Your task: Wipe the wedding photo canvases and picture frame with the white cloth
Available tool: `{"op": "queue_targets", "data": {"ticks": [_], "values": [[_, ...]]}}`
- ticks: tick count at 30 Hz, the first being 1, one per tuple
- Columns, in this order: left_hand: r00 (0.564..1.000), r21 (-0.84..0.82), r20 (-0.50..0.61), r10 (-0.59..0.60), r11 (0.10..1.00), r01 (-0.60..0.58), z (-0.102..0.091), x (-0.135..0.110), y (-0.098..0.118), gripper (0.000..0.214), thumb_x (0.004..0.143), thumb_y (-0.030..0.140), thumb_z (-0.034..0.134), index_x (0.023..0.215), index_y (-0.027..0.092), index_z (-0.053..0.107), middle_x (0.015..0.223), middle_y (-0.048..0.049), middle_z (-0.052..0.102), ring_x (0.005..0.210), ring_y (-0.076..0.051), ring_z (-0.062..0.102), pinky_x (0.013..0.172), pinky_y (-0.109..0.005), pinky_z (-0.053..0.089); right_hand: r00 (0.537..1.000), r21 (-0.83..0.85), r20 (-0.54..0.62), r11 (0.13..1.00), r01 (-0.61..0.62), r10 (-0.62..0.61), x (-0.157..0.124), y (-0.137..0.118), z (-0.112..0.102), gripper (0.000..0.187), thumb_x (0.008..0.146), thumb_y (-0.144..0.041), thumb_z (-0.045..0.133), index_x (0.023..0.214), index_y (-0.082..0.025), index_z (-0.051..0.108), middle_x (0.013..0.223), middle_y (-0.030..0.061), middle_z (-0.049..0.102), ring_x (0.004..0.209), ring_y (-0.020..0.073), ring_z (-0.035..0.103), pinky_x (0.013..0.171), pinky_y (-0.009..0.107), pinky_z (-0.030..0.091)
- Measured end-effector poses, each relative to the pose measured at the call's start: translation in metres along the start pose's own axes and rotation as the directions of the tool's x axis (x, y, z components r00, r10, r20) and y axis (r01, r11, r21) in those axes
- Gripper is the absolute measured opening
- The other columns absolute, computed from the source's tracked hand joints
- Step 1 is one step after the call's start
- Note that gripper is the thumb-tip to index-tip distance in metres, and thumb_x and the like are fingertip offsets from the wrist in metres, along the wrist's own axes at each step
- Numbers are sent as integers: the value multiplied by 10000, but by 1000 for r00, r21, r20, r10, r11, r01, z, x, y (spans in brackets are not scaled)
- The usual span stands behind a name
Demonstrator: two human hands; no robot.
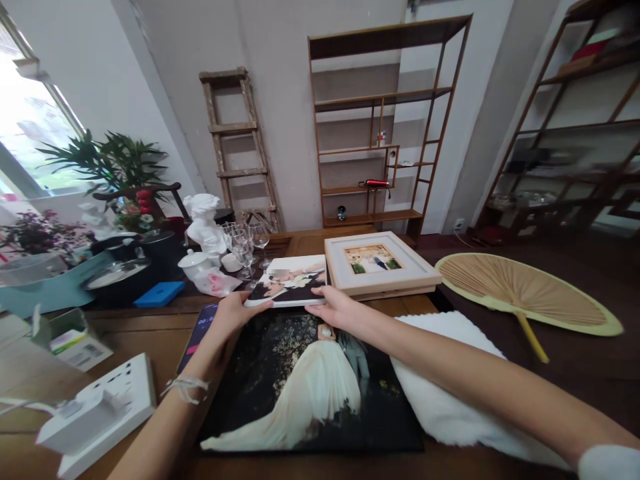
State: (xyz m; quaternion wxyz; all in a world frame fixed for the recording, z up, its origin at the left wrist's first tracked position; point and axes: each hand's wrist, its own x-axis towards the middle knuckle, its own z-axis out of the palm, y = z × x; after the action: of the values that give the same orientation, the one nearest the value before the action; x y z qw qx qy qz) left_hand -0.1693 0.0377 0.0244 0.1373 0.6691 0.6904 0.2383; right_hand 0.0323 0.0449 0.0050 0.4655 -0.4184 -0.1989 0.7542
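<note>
At the centre of the frame, your left hand [238,309] and right hand [334,308] pinch the near corners of a photo block [296,280], at the far edge of a larger print [395,417]. The block looks light and stiff, its face perhaps slippery and easily marked; grip the white edges. Left of centre, a phone [201,329] shows "00:", the rest hidden. No brand is readable.

1. Left hand [239,312]: bare, ungloved.
2. Left forearm [173,417]: bare but for one item.
3. Bracelet [187,387]: one, whitish, thin strands, loose ends sticking out.
4. Right hand [337,308]: bare, ungloved.
5. Right forearm [465,373]: slender, bare up to the cloth.
6. Sleeve [610,463]: right arm, white, plain; only its end visible, fabric too blurred to tell.
</note>
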Motion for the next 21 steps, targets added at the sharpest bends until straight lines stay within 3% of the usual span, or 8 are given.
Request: {"op": "queue_targets", "data": {"ticks": [4, 8, 10, 12, 13, 14, 17, 21], "values": [[1000, -11, 23, 4, 1000, -4, 8, 8, -5, 464, 545, 572, 641, 678, 129, 674, 451, 15, 518, 487, -167, 489, 455, -230, 276, 997, -171, 76, 985, 6, 7, -33, -9, -14, 199, 863, -195, 527, 1040, -108, 558, 1051, 108, 570, 899, 194, 588, 782, 377, 498], [999, -12, 31, 11, 1000, -11, 14, 20, -11, 460, 550, 564, 643, 685, 125, 680, 492, -3, 568, 511, -179, 524, 461, -228, 290, 973, -342, 172, 917, 206, -154, -70, -53, -56, 113, 755, -48, 566, 850, -93, 608, 936, 129, 615, 905, 228, 610, 878, 397, 467], [1000, 2, 24, 17, 1000, -17, 17, 25, -13, 471, 540, 567, 650, 685, 120, 679, 498, -11, 571, 518, -187, 531, 468, -233, 293, 886, -492, 159, 743, 454, -436, -75, -86, -89, 144, 747, -153, 614, 892, -150, 612, 1044, 104, 599, 1038, 257, 546, 965, 433, 384], [1000, 18, 19, 23, 1000, -23, 18, 29, -15, 490, 535, 579, 648, 693, 116, 677, 502, -15, 568, 524, -194, 535, 474, -237, 297, 772, -624, 108, 562, 544, -627, -70, -115, -126, 275, 743, -247, 636, 1009, -203, 585, 1220, 80, 510, 1223, 267, 370, 1068, 443, 201], [1000, 25, 17, 26, 999, -26, 19, 30, -15, 499, 536, 586, 643, 701, 116, 676, 509, -16, 569, 527, -195, 536, 478, -238, 300, 623, -848, 187, 195, 493, -759, -66, -126, -144, 379, 745, -353, 621, 1092, -218, 553, 1249, 91, 491, 1215, 300, 372, 1037, 493, 238], [999, 33, 16, 28, 999, -29, 20, 30, -14, 506, 538, 594, 637, 702, 117, 673, 513, -17, 567, 527, -195, 534, 481, -240, 301, 584, -888, 218, 89, 451, -782, -60, -134, -161, 505, 675, -374, 682, 1133, -217, 539, 1288, 106, 459, 1249, 337, 307, 1047, 525, 179], [999, 54, 9, 33, 998, -33, 22, 31, -11, 498, 544, 612, 619, 651, 127, 655, 501, -12, 541, 517, -192, 518, 481, -247, 292, 619, -921, 307, -63, 383, -723, -45, -138, -197, 764, 538, -425, 763, 1226, -228, 496, 1312, 116, 449, 1226, 360, 341, 1027, 514, 226], [1000, 52, -2, 24, 998, -24, 25, 33, -7, 486, 540, 617, 614, 611, 136, 630, 486, -11, 514, 531, -203, 512, 490, -257, 287, 667, -928, 346, -136, 347, -660, -33, -127, -215, 674, 549, -472, 741, 1158, -237, 570, 1252, 112, 495, 1150, 330, 445, 986, 451, 320]]}}
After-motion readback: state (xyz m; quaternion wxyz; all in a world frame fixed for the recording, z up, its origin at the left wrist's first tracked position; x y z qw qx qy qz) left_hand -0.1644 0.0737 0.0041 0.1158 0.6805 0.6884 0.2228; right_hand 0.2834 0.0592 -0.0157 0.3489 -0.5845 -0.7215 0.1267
